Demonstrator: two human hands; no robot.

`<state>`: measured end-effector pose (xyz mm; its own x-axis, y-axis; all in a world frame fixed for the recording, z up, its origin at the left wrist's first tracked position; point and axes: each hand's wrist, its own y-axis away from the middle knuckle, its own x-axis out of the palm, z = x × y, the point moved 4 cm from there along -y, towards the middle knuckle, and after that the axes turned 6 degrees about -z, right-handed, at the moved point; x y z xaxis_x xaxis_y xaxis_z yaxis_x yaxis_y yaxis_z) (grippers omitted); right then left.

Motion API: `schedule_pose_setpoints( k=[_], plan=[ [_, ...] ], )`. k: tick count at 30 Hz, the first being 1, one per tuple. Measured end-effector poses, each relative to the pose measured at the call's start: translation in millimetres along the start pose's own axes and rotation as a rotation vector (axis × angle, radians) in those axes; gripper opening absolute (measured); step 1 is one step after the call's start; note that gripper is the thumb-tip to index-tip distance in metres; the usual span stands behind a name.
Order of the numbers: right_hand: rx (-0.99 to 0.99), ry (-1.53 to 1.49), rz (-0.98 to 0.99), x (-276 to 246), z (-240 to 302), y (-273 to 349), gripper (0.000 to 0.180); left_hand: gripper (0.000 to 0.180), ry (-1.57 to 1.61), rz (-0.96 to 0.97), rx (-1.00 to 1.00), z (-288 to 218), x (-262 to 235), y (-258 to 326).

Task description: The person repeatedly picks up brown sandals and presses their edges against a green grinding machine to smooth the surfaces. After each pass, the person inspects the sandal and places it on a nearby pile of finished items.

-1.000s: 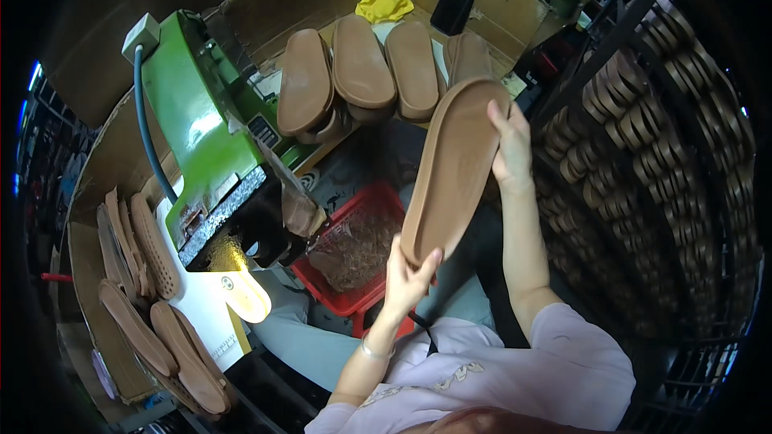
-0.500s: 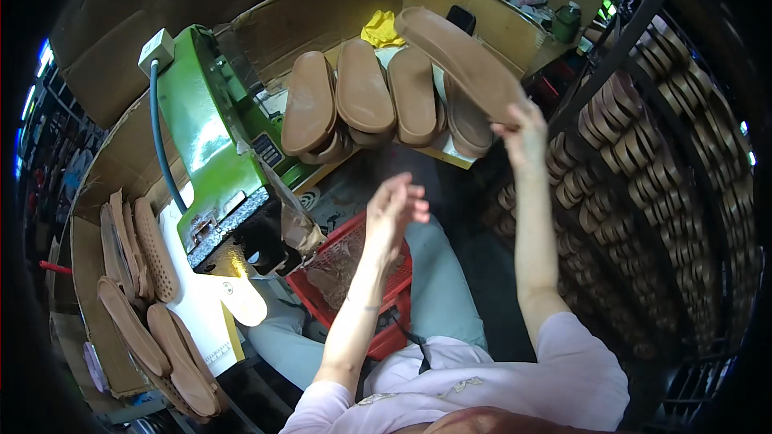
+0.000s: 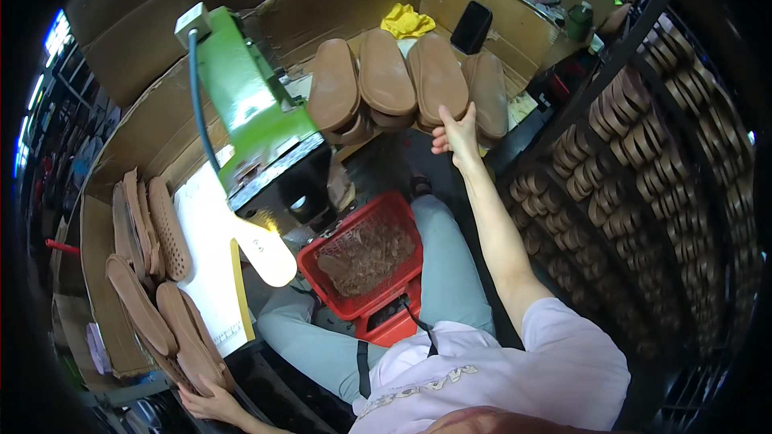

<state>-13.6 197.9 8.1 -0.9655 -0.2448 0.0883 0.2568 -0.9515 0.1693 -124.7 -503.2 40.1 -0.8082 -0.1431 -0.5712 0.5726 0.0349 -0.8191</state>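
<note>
We log 4 top soles (image 3: pixel 334 84) laid out far, more soles (image 3: pixel 190 325) remaining near left. Right hand (image 3: pixel 461 136): fingers apart; left hand (image 3: pixel 212 407): cannot tell.

Four stacks of brown shoe soles (image 3: pixel 388 72); at least five more soles in the left-hand heap (image 3: pixel 190 333), though overlap hides the exact number. Two hands (image 3: pixel 459 137), one green machine (image 3: pixel 245 88), one red basket (image 3: pixel 378 295), one yellow cloth (image 3: pixel 408 22).
</note>
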Motion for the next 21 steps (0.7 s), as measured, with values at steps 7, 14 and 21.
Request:
schedule_pose_setpoints(
  k=[7, 14, 21],
  plan=[
    [0.041, 0.029, 0.147, 7.5, -37.4, 67.3, 0.075, 0.08, 0.263, 0.293, 0.059, -0.7, 35.4, 4.7],
    [0.308, 0.356, 1.055, 71.7, -154.6, 254.5, 0.039, 0.036, 0.521, 0.232, -0.117, -8.5, -12.5, -14.4],
    [0.897, -0.475, 1.329, 141.7, -123.0, 392.5, 0.064, 0.044, 0.676, 0.363, 0.235, -105.2, -118.2, 61.6]
  ],
)
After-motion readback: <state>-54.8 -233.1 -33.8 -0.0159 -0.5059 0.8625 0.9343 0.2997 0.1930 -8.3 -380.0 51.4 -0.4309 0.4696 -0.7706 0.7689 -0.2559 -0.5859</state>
